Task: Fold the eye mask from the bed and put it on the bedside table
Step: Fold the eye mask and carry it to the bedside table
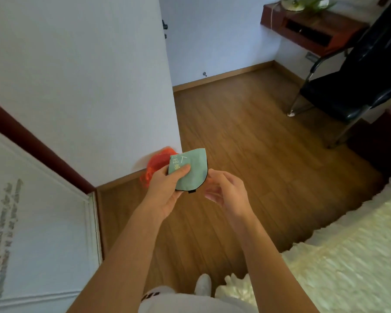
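A: Where's the mint-green fabric eye mask [188,171]?

B: Folded, held upright in the air, pinched by the left hand [167,190]. The right hand [226,190], loosely spread, sits just beside its black-trimmed edge.

walls [81,75] white | floor [246,143] wood laminate | black chair [352,93] far rt | wall shelf [312,28] dk red

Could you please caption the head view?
Left hand grips folded pale green fabric eye mask; open right hand beside it, above wooden floor.

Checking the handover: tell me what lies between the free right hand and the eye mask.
Nothing: head view shows only a bare gap over wooden floor between right hand and eye mask.
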